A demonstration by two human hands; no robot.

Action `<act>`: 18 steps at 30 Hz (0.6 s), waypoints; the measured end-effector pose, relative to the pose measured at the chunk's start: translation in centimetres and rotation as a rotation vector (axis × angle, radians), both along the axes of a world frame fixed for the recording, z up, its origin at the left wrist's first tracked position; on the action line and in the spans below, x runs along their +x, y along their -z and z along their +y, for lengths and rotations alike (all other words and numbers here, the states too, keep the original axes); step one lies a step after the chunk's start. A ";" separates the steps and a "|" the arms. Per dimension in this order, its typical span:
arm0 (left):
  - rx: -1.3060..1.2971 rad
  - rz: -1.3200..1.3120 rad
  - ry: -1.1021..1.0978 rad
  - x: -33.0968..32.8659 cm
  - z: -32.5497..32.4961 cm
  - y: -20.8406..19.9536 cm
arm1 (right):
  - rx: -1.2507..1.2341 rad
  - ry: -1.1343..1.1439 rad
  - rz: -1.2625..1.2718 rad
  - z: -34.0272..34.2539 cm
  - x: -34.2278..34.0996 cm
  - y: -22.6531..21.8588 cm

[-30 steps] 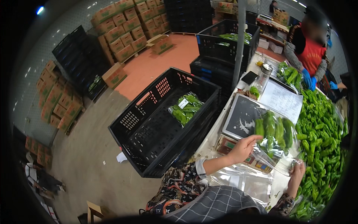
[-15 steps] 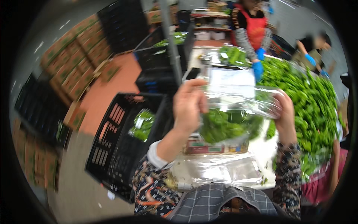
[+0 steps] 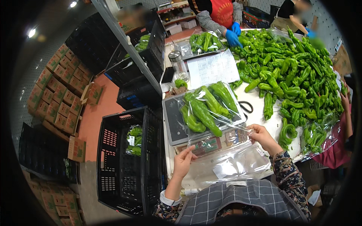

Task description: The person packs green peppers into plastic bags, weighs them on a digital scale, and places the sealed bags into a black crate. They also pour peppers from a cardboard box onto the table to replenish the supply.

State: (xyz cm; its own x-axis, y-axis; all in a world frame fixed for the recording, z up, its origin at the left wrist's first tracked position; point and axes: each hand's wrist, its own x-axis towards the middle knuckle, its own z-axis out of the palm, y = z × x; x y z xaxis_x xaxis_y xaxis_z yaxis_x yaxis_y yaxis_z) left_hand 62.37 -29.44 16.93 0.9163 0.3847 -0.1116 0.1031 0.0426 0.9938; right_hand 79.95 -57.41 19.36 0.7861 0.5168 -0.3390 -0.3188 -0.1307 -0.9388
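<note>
A clear plastic bag of long green peppers [image 3: 205, 112] lies on a flat weighing scale [image 3: 172, 122] with a dark plate. Near its front corner, my left hand [image 3: 184, 161] pinches the loose film of the bag. At the opposite corner my right hand [image 3: 264, 138] grips the film between thumb and fingers, so the bag's near end is drawn out toward me. Below my hands, flat clear plastic bags [image 3: 233, 165] lie on the white table [image 3: 269, 130]. Under the bag's near end shows a printed box [image 3: 205, 146].
A large heap of green peppers [image 3: 298, 75] covers the right side. At left stands a black crate [image 3: 109, 147] with a bagged pack [image 3: 134, 140] inside. Behind the scale are a written sheet [image 3: 213, 67], a glass bottle [image 3: 180, 66] and a phone [image 3: 168, 75]. A blue-gloved co-worker [image 3: 220, 15] stands opposite.
The bag of peppers came down from in front of me onto the scale. Both my hands moved down and toward me, still on the film. My view shifted, showing the heap more fully.
</note>
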 end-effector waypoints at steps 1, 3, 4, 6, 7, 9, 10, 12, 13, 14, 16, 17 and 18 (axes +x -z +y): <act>0.007 0.019 0.016 -0.3 0.0 0.1 | -0.005 -0.005 0.007 -0.3 -0.5 0.0; 0.013 0.019 0.055 -0.4 0.1 -0.6 | -0.007 -0.019 -0.006 -0.8 -0.9 -0.5; 0.011 0.042 0.068 -0.4 0.0 -1.5 | -0.007 -0.054 -0.013 -1.3 -0.7 -0.3; 0.003 0.062 0.078 -0.4 0.3 -2.3 | -0.088 0.032 -0.292 -1.2 -0.6 -0.8; -0.018 0.050 0.068 -0.5 0.2 -2.4 | -0.133 0.063 -0.428 -0.6 -0.8 -1.7; -0.061 0.036 0.033 -0.5 0.1 -2.8 | -0.230 0.180 -0.839 0.8 -1.7 -4.2; -0.035 0.031 0.033 -0.6 0.2 -2.6 | -0.213 0.174 -0.942 1.6 -2.4 -5.3; -0.017 0.107 0.044 -0.3 0.1 -3.2 | -0.110 0.121 -1.030 3.4 -3.9 -6.7; -0.029 0.139 0.081 -0.1 0.1 -3.7 | -0.042 0.046 -1.044 4.6 -4.7 -7.3; -0.028 0.144 0.094 -0.1 0.1 -4.1 | -0.020 -0.047 -1.081 6.0 -5.3 -7.1; -0.033 0.139 0.096 -0.4 -0.4 -4.6 | 0.032 -0.216 -1.168 8.6 -6.4 -6.5; -0.046 0.132 0.088 -0.5 -0.6 -4.9 | 0.048 -0.296 -1.213 9.9 -7.1 -6.1; -0.056 0.127 0.087 -0.3 -0.9 -4.9 | 0.045 -0.314 -1.263 10.9 -7.6 -5.4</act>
